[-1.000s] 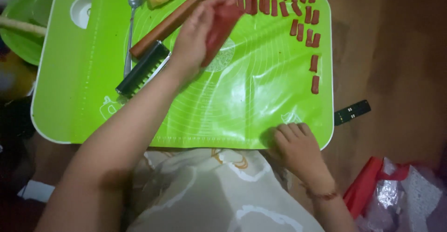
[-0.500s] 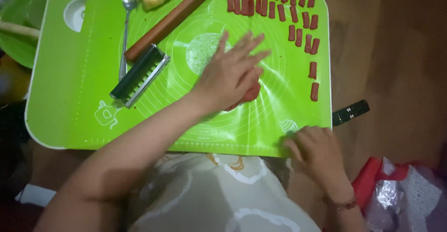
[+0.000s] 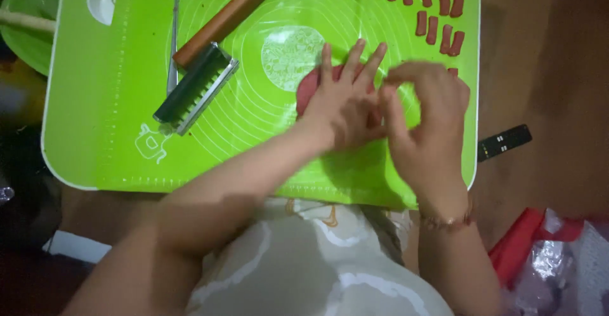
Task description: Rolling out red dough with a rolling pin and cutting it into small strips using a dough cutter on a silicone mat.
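- The left hand (image 3: 346,100) lies flat with its fingers spread, pressing down on a flat piece of red dough (image 3: 309,87) near the middle of the bright green silicone baking mat (image 3: 114,138).
- The right hand (image 3: 425,122) is just beside the left, its curled fingertips touching the left hand's fingers; whether it pinches any dough cannot be told.
- The red dough shows only at the left hand's near-left side and between its fingers; the rest is hidden.
- A brown wooden rolling pin (image 3: 231,14) lies slanted toward the mat's far edge.
- A black and silver ridged metal cutter (image 3: 196,87) sits just at the pin's lower end, left of the hands.
- A metal spoon (image 3: 174,30) lies beside the pin, near the far left corner.
- Short cut red dough strips (image 3: 438,11) stand in rows along the far edge and far right corner.
- A black remote control (image 3: 504,141) rests on the brown floor, off the mat's right edge.
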